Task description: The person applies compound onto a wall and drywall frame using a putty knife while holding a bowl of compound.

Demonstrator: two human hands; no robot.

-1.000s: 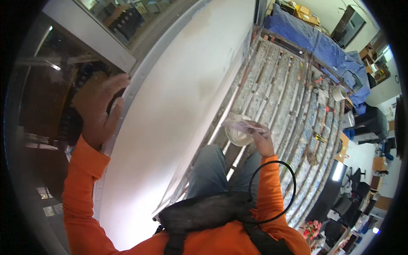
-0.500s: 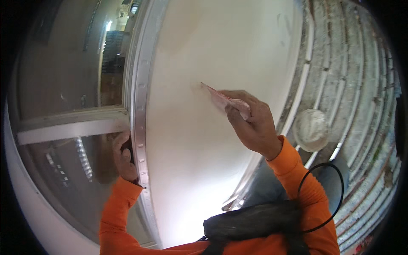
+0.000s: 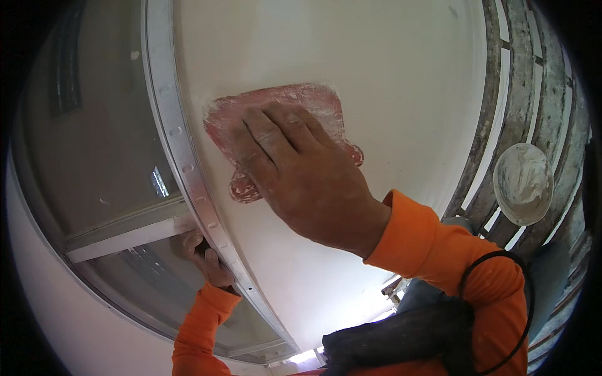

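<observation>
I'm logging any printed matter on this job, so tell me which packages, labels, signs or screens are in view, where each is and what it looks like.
None in view: no package, label, sign or screen.
Right hand: presses a flat pink trowel, smeared white, against the white wall.
Left hand: grips the grey metal window frame.
Round white-caked dish: lies on the planks at right.
</observation>
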